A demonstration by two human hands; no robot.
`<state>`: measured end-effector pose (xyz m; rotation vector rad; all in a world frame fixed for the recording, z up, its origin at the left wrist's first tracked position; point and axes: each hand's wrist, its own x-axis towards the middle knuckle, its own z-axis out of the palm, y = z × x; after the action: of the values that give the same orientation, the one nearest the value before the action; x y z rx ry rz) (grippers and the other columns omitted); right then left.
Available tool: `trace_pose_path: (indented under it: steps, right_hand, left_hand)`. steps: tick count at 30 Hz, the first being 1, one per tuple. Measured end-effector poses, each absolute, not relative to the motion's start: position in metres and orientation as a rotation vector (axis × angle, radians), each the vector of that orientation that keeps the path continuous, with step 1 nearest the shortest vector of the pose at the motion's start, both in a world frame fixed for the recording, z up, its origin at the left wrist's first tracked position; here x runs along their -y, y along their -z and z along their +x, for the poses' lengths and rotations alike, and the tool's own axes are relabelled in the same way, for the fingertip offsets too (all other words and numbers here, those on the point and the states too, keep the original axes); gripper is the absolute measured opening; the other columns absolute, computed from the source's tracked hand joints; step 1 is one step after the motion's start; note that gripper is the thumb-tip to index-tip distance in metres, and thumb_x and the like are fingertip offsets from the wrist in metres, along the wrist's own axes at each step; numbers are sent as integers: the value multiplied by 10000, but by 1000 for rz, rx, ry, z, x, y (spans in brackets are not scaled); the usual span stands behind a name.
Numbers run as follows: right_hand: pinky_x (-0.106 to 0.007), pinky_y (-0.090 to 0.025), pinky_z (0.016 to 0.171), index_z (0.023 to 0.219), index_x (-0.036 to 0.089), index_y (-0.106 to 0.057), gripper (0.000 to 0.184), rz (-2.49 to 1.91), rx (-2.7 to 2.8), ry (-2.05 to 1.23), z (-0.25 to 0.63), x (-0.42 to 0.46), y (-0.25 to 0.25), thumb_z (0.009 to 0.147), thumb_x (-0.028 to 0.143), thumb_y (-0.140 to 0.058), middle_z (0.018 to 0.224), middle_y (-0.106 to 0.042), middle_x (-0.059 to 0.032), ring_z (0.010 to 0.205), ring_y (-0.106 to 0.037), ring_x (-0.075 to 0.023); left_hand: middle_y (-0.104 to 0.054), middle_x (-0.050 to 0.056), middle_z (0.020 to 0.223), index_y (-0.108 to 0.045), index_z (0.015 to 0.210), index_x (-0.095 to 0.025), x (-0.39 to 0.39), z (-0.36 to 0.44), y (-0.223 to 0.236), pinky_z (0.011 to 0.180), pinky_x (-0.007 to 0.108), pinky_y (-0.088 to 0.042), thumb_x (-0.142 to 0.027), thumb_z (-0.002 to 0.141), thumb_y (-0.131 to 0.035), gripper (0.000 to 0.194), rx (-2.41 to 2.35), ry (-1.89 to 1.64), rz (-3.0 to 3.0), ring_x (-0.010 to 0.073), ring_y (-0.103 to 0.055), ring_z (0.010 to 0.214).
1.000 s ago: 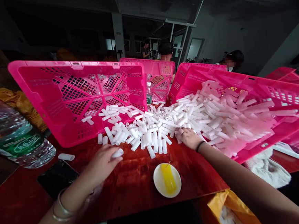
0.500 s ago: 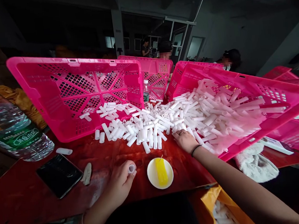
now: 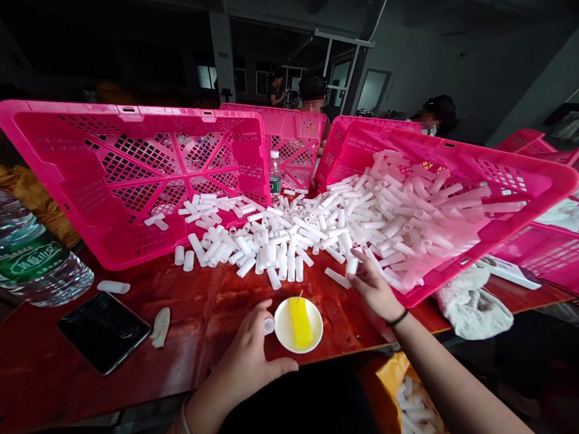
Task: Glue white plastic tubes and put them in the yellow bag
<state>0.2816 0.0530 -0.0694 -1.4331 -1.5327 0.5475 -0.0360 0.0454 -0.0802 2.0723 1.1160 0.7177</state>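
Note:
My left hand (image 3: 243, 354) is low over the table, left of a small white dish (image 3: 283, 338). Its thumb is spread away, while its curled fingers keep a short white plastic tube (image 3: 268, 325) end-on beside the dish. In the dish lies a yellow block (image 3: 300, 323) with a thin stem-like piece on top. My right hand (image 3: 375, 287) pinches another white tube at the near edge of the heap of white tubes (image 3: 291, 237). A single loose tube (image 3: 337, 278) lies just left of the right hand.
Pink crates (image 3: 192, 248) lie tipped on their sides behind the heap. At left are a large water bottle (image 3: 32, 264), a black phone (image 3: 103, 332) and a pale scrap (image 3: 160, 327). A white cloth (image 3: 471, 303) lies at right, with a yellow bag (image 3: 392, 373) below. People sit beyond.
My right hand has drawn back from the heap with a tube in its fingers. The left hand has moved nearer the dish, and its thumb has spread off the tube. The view has shifted slightly.

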Motion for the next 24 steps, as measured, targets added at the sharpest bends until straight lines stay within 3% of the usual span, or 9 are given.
trace_pose_path:
  steps: [3, 6, 9, 13, 16, 19, 22, 24]
  right_hand:
    - [-327, -543, 587, 1164, 257, -414, 425, -1250, 1223, -768, 286, -33, 75, 826, 388, -636, 750, -628, 22, 586, -630, -158]
    - [-333, -552, 624, 905, 250, -429, 412, -1165, 974, -908, 284, -23, 86, 718, 409, -760, 724, -646, 21, 650, -666, -176]
    - [-276, -516, 549, 801, 236, -410, 441, -1217, 931, -925, 278, -22, 93, 691, 460, -774, 650, -628, 32, 594, -636, -155]
    - [-191, -396, 440, 850, 217, -482, 383, -1263, 943, -883, 260, -15, 88, 763, 528, -689, 600, -565, 59, 479, -500, -82]
    - [-189, -350, 398, 985, 191, -559, 400, -1263, 1015, -1040, 239, 1, 80, 846, 566, -566, 540, -487, 70, 433, -439, -78]
    - [-240, -467, 464, 1051, 175, -582, 436, -1251, 1068, -1266, 219, 14, 79, 877, 569, -511, 599, -575, 20, 491, -550, -123]
    - [-325, -562, 629, 1048, 193, -586, 444, -1258, 971, -1097, 213, 13, 83, 841, 584, -552, 770, -671, -47, 680, -653, -191]
    - [-302, -552, 576, 1053, 198, -593, 419, -1302, 969, -931, 215, 10, 85, 854, 563, -544, 709, -651, -29, 631, -630, -179]
  left_hand:
    - [-426, 176, 1408, -457, 1209, -209, -47, -21, 82, 1032, 548, -420, -433, 459, -891, 895, -1120, -739, 2162, 384, -437, 1278]
    - [-488, 156, 1356, -476, 1194, -214, -51, -12, 82, 1035, 565, -405, -371, 448, -901, 873, -1153, -740, 2195, 379, -467, 1247]
    - [-532, 143, 1304, -462, 1221, -215, -53, -11, 82, 1017, 552, -423, -327, 462, -892, 879, -1165, -739, 2198, 364, -496, 1213]
    - [-537, 139, 1298, -449, 1247, -221, -54, -13, 83, 1012, 531, -432, -298, 450, -889, 914, -1131, -782, 2205, 358, -502, 1208]
    - [-550, 128, 1281, -457, 1222, -227, -53, -13, 82, 999, 519, -440, -279, 458, -886, 878, -1130, -789, 2195, 345, -514, 1191]
    - [-566, 110, 1255, -469, 1185, -236, -53, -12, 82, 982, 507, -449, -268, 459, -887, 838, -1132, -804, 2181, 333, -529, 1164]
    - [-559, 99, 1265, -473, 1171, -247, -52, -13, 83, 980, 503, -447, -254, 455, -885, 826, -1132, -818, 2167, 330, -526, 1162]
    - [-548, 101, 1281, -464, 1196, -247, -51, -14, 84, 990, 501, -439, -258, 463, -880, 843, -1127, -802, 2162, 329, -513, 1177]
